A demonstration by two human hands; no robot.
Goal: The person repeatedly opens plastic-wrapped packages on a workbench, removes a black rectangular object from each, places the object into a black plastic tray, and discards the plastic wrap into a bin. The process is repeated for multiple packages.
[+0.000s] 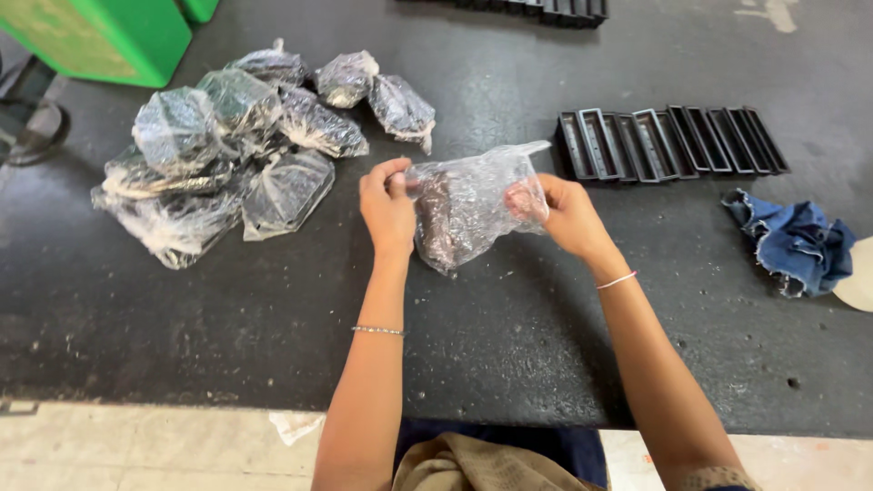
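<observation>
The fingers (393, 173) of the left hand (387, 211) are curled shut, pinching the crinkled upper left edge of a clear plastic bag (473, 207) between thumb and forefinger. The right hand (566, 216) grips the bag's opposite side; its fingers are wrapped partly behind and inside the film, so they show only as a pinkish blur through the plastic, and I cannot tell exactly how tightly they close, though they seem folded around the mouth of the bag. The bag sits at the middle of the frame, held just above or resting lightly on the dark desk (509, 345), and it is stuffed with dark pieces.

As a judgement, the work looks well along but not finished. At the upper left of the frame lies a heap of filled plastic bags (236, 145), roughly ten packs with dark contents, lying against and over one another, well apart from the hands. The bag in hand appears filled but with its mouth loose and not yet closed. To the right of centre, near the right hand, a row of black plastic frames (668, 141) stands on edge, unbagged, and another row of the same black parts (546, 9) shows at the top edge.

A crumpled blue denim rag (796, 241) lies at the far right, and a green bin (109, 36) fills the upper left corner.
</observation>
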